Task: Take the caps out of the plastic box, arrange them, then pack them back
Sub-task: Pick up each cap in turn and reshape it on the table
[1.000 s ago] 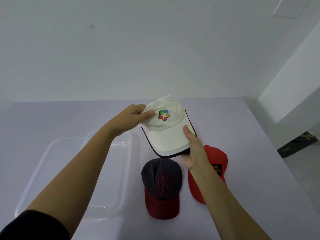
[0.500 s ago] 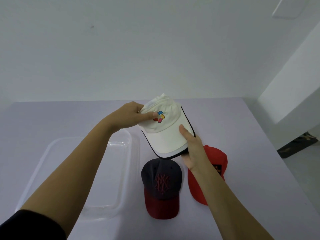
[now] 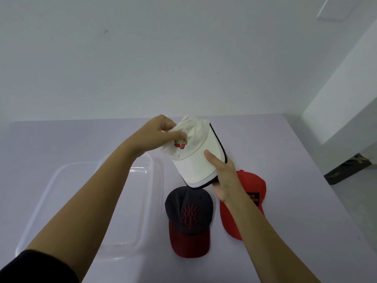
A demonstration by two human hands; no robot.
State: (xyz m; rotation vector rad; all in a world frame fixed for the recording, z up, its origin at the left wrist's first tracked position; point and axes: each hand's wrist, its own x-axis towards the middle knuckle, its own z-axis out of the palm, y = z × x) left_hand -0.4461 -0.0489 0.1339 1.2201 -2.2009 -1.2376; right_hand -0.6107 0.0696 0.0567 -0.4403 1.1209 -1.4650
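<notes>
- Centre of frame, above the bench point(image 3: 306, 221): the white cap point(image 3: 195, 160) is held clear of the surface between both hands. Its brim points to the lower right and its crown to the upper left.
- Left hand point(image 3: 151, 137): fingers point(image 3: 175, 134) are curled and pinch the soft crown. The thumb presses just above the coloured logo, and the fabric bunches under the grip.
- Right hand point(image 3: 226, 180): closed on the brim, with the thumb flat on top. The other fingers wrap beneath its edge and are mostly hidden.
- Lower centre: the navy cap point(image 3: 189, 217) with a dark red brim and the red cap point(image 3: 253, 186) lie side by side on the bench, brims toward the bottom of frame. The right forearm crosses part of the red cap.
- Lower left: the plastic box point(image 3: 61, 176). No cap is visible in it.
- Step judged: shaping the white cap before it is laid with the others.
- To do it well, the brim hand should stay the steady anchor while the left hand alone works the crown.
- The crown should be tucked evenly so that no hard crease crosses the logo, and the stiff brim should not be flexed.
- The navy cap sits directly below, so the white cap should go down on bare bench, brim lined up with the other two.
- Against half a second earlier: the crown is more crumpled, and the logo is now partly covered by fold and thumb.
- The cap has also turned, its black edge swinging toward the upper right, and the left hand sits slightly higher. The two resting caps and the box have not moved.
</notes>
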